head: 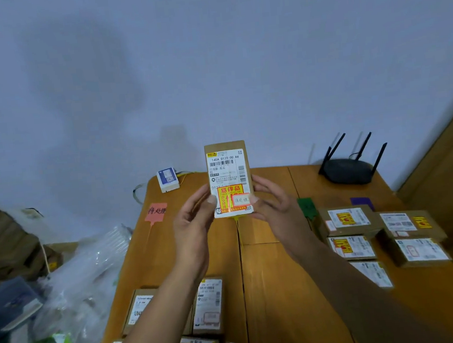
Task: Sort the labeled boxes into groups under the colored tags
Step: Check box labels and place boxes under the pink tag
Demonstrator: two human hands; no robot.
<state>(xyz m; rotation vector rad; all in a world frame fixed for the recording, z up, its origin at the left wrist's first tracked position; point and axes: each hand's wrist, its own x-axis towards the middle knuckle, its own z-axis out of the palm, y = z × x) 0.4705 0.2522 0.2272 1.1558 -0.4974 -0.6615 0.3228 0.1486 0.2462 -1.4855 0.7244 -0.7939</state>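
Both forearms extend forward from the bottom edge of the view and converge above the middle of the wooden table [273, 291]. Between them, the small brown cardboard box with a white shipping label and a red-and-yellow sticker [229, 179] is held upright, raised clear of the tabletop, label side toward the camera.

The left hand [194, 224] grips the lower left edge of the box. Its thumb lies across the lower left part of the label; the other fingers are curled behind the box and mostly hidden. The right hand [274, 202] grips the lower right edge in a mirrored pose, thumb on the front near the small white tag, fingers wrapped around the back. Both hands are closed on the box.

On the tabletop, a pink paper tag with handwriting [156, 211] lies at the left edge, a green tag [306, 205] lies right of the hands, and a purple tag [361, 202] lies further right. A yellow tag [237, 220] shows partly below the held box. A group of 5 labeled cardboard boxes [378, 237] lies below the green and purple tags. More labeled boxes [205, 311] lie at the near edge, under the left forearm. A black router with 4 antennas [349, 169] stands at the far right.
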